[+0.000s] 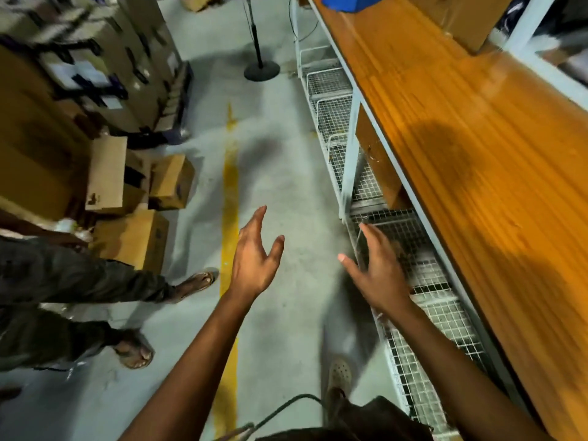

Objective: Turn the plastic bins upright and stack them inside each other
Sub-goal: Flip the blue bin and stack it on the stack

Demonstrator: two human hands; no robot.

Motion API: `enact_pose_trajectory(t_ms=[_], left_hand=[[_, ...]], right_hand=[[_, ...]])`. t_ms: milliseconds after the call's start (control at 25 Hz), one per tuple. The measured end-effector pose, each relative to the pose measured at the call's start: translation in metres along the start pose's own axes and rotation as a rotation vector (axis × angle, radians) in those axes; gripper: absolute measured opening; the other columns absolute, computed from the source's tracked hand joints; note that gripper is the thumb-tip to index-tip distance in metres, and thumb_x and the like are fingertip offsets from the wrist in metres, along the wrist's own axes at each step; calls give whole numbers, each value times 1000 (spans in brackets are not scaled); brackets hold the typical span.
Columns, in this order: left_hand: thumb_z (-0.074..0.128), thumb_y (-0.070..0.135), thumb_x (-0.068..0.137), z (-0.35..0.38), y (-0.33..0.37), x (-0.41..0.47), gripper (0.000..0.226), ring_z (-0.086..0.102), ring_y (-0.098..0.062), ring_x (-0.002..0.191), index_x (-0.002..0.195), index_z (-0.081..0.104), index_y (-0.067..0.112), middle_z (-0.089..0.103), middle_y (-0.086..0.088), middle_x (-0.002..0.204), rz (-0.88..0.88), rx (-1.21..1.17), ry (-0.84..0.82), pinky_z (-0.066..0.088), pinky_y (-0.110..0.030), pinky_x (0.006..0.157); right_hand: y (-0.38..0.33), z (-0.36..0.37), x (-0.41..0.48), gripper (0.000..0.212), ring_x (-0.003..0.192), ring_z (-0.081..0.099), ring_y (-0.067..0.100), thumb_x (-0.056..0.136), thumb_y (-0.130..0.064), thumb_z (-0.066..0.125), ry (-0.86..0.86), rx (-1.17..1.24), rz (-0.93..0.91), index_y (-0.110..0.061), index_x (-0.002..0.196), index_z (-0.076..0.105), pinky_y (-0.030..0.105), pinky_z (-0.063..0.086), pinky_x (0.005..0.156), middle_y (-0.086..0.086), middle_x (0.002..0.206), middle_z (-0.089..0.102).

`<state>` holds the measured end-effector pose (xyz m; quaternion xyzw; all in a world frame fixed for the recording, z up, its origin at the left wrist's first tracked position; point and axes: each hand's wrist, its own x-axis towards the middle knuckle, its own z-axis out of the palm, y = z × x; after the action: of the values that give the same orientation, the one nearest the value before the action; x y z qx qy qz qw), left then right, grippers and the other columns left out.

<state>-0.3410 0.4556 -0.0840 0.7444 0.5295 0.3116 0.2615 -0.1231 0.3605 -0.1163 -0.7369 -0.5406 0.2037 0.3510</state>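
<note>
My left hand (254, 259) hangs over the grey floor beside a yellow line, fingers spread and holding nothing. My right hand (378, 268) is also spread and empty, hovering in front of the wire-mesh lower shelf (442, 316) of a rack. A blue plastic object (343, 3) shows at the far end of the wooden shelf top, cut off by the frame edge; I cannot tell whether it is a bin. No other plastic bin is in sight.
A long wooden shelf top (477, 138) runs along the right. Cardboard boxes (133, 192) pile up on the left. Another person's legs and sandalled feet (133, 351) stand at left. A stand with a round black base (261, 71) is ahead. A yellow line (229, 192) marks the floor.
</note>
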Motion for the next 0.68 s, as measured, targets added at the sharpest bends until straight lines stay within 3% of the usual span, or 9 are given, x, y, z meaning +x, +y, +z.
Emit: enact_pose_trajectory(t_ms=[280,520,680], left_hand=[[57,32,92,0,-55,126,65,38,-24,141,149,34,12,42,-8,152,-39,-5,32,25,-23,111],[58,32,92,-14,-132,287,64,42,-29,137,149,34,15,44,-11,150,10,-45,84,37,-46,112],[54,36,89,-38,-167,414,66,45,-31,135,147,36,12,45,-12,148,54,-78,53,36,-48,112]], right_hand=[[-17,47,153,90,143,36,31,80,-69,46,-98,-36,-9,-15,151,34,47,36,114,14,155,36],[-52,106,315,82,143,36,31,83,-61,56,-43,-56,-76,-17,150,35,44,33,117,13,154,38],[-97,145,428,83,146,32,26,83,-60,54,-7,-51,-39,-20,152,32,43,29,119,9,158,33]])
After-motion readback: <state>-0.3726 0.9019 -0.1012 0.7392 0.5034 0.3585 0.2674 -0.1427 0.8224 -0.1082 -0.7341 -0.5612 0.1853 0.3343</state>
